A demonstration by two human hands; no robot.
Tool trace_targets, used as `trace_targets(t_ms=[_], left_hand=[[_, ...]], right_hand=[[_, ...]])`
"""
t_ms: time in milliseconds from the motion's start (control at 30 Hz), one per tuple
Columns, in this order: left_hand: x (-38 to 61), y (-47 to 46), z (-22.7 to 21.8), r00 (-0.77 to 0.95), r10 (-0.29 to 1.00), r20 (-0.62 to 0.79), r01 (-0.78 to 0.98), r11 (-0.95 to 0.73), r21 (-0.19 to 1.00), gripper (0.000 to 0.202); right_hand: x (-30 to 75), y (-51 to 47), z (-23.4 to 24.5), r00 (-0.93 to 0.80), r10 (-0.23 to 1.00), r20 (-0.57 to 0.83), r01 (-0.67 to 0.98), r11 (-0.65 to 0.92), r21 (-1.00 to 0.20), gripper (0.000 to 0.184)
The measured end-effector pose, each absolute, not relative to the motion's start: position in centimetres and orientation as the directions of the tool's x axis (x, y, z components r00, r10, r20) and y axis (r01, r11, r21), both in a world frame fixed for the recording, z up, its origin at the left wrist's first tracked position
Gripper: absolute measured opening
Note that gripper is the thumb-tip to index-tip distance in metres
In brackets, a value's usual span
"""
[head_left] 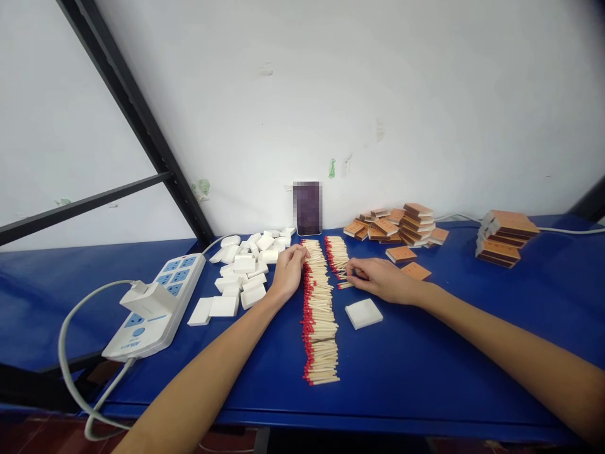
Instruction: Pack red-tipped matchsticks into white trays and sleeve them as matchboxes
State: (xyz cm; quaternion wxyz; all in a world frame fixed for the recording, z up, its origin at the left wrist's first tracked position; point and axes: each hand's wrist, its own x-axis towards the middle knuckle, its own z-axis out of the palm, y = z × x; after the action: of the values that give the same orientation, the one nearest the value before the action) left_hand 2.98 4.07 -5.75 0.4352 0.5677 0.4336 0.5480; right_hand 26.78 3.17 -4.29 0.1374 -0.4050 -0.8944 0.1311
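A long row of red-headed matches runs toward me on the blue table, heads to the left. Beside its far end lies a shorter row of matches. My left hand is at the long row's left side, fingertips pinched together by the red heads; what they hold, if anything, is hidden. My right hand is closed at the near end of the short row, with a few match ends showing at its fingertips. Just below it rests a white matchbox tray.
White matchbox trays are heaped on the left, near a power strip with a plugged-in charger and cables. Orange matchbox sleeves lie piled at the back right; a stack of matchboxes stands farther right. A phone leans against the wall.
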Motion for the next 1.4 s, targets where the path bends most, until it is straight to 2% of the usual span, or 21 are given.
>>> trace_targets(t_ms=[633,933,1400], left_hand=[[2.98,4.12,-5.86,0.029,0.968,0.248,0.038,-0.248,0.968,0.023],[2.95,4.09,-5.82,0.036,0.967,0.251,0.053,-0.252,0.966,0.021],[3.05,4.05,-5.68,0.038,0.968,0.247,0.048,-0.249,0.967,0.022]], right_hand=[[26.89,3.06,-4.63,-0.606,0.779,0.160,0.702,0.619,-0.353,0.021],[26.96,3.04,-4.57,-0.625,0.758,0.186,0.663,0.641,-0.387,0.024],[27.14,2.72,-4.80,-0.671,0.703,0.235,0.609,0.704,-0.365,0.035]])
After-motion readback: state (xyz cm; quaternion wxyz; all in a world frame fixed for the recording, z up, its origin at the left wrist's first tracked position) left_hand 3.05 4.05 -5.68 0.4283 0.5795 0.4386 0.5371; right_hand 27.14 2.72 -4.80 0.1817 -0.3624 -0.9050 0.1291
